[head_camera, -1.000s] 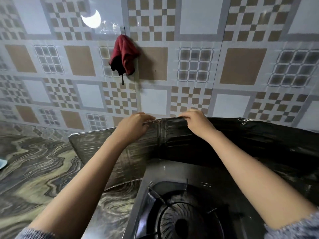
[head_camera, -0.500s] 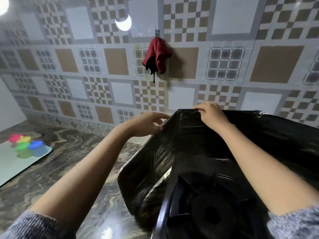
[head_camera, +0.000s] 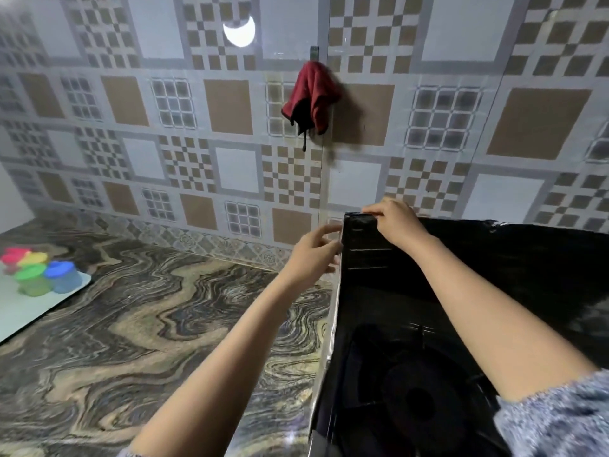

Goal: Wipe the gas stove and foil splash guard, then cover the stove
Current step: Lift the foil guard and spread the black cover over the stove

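Center-right of frame, our right hand [head_camera: 395, 222] grips the foil splash guard [head_camera: 369, 262] top edge & our left hand [head_camera: 313, 255] pinches its side fold, w/ the stove [head_camera: 415, 400] lower right; pulling unevenly could tear or crumple the thin foil.

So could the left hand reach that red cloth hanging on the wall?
Probably yes. The left hand holds the edge of the foil splash guard below the red cloth, with only bare tiled wall between; it must let go first.
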The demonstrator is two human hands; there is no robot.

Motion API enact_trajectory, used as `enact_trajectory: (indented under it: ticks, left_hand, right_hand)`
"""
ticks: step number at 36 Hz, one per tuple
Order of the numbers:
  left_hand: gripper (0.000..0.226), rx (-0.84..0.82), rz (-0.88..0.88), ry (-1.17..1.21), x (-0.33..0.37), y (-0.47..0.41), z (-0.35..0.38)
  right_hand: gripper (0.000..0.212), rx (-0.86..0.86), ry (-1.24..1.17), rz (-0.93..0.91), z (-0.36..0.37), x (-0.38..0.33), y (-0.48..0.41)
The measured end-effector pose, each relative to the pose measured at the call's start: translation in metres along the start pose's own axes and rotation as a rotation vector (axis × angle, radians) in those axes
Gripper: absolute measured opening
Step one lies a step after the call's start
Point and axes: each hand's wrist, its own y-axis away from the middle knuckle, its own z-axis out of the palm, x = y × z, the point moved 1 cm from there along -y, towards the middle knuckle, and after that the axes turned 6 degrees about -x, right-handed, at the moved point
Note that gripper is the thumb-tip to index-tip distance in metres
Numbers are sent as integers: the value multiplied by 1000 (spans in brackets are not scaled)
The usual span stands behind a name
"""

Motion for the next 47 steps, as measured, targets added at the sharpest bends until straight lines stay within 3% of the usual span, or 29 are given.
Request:
enact_trajectory:
  ticks: [9, 19, 35, 41, 44, 47]
  left_hand:
    - [59, -152, 59, 308, -12, -9, 22]
    - [54, -199, 28, 649, -26, -16, 38]
    - [44, -173, 58, 750, -38, -37, 44]
    - [51, -117, 34, 752, -51, -46, 40]
    - [53, -166, 38, 742, -54, -48, 40]
    - [68, -135, 30, 632, -56, -45, 35]
  right_hand:
    - [51, -4, 46, 43, -5, 10, -11]
    - [46, 109, 58, 36, -1, 23, -11]
    - [46, 126, 61, 21, 7, 29, -25]
    - [46, 88, 72, 18, 9, 22, -29]
    - [46, 96, 70, 8, 9, 23, -28]
    - [46, 86, 65, 18, 3, 25, -27]
